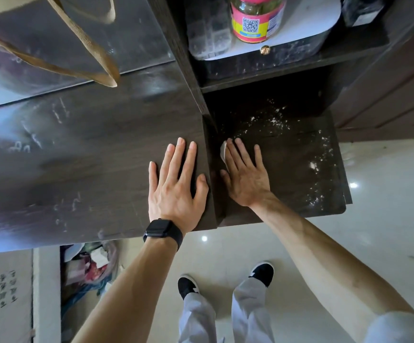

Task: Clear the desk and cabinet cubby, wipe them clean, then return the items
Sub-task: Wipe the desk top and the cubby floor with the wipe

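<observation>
a: where's the cloth?
b: under the right hand, on the cubby bottom. only a white edge of the cloth shows past the index finger. the fingers lie straight and flat, pressing it down, not clutching it.
a: and the left hand?
b: the left hand lies spread flat on the desk, just across the divider from the right one, grasping nothing. it looks like a brace.
a: what needs wiping?
b: white crumbs lie beyond the right fingertips, toward the back, and more lie off to that hand's right.
a: how to do it well?
b: my guess: reach the cloth past the fingertips first, then draw the crumbs toward the wrist, palm flat so none slip under. sweep the right side after. gather them in the cloth; don't flick them onto the tiles.
</observation>
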`<state>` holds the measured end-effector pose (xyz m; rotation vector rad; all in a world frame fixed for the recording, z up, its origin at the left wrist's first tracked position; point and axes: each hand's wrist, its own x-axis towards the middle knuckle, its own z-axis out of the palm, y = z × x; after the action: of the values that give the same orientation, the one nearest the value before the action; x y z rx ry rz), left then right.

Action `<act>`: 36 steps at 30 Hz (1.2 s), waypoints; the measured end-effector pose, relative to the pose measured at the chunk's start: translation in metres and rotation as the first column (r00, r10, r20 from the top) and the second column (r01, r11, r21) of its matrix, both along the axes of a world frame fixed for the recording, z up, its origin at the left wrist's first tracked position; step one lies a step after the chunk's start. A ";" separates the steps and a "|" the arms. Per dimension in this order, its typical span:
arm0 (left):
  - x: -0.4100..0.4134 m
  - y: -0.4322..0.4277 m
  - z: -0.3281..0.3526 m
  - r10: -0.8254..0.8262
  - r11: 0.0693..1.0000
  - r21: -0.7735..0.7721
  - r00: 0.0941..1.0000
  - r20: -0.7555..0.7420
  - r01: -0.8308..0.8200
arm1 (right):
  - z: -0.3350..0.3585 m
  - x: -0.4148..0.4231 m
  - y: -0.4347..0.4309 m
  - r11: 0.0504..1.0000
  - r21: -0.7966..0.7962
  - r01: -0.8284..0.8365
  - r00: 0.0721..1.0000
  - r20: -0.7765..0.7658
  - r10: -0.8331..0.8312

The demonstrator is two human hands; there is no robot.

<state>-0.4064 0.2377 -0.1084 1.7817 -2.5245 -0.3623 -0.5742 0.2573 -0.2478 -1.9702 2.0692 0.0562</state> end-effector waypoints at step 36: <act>0.004 -0.001 -0.003 -0.031 0.999 0.011 0.999 -0.030 0.031 | 0.019 -0.045 0.057 0.783 -0.051 0.620 0.784 0.057 -0.618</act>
<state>-0.4025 0.2366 -0.1113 1.7295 -2.5381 -0.4021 -0.6192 0.3139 -0.2286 -1.2032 2.6094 -0.1882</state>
